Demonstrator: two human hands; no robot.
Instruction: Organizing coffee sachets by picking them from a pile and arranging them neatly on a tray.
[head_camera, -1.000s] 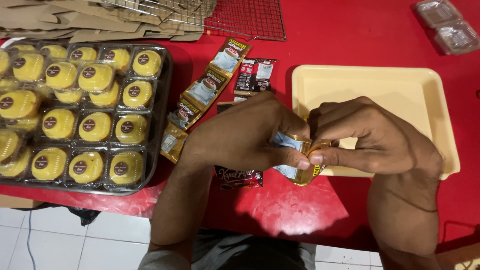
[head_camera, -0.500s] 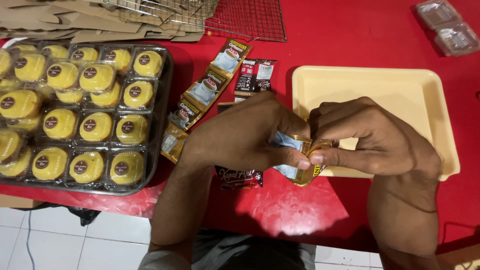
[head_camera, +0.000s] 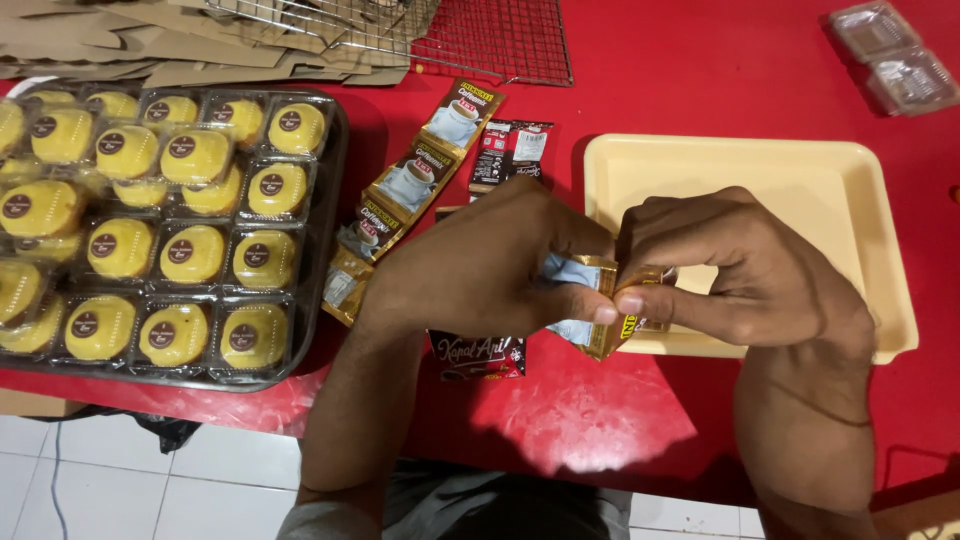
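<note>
Head view showed left hand (head_camera: 480, 270) and right hand (head_camera: 740, 270) both pinching one gold coffee sachet (head_camera: 600, 315) at centre frame, unopened; cream tray (head_camera: 800, 190) behind held nothing.

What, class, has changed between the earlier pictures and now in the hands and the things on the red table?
Nothing has visibly changed. The left hand and right hand still pinch the same gold sachet between them at the near edge of the cream tray. The strip of sachets, the dark packets and the tray of yellow cakes lie as before.
</note>
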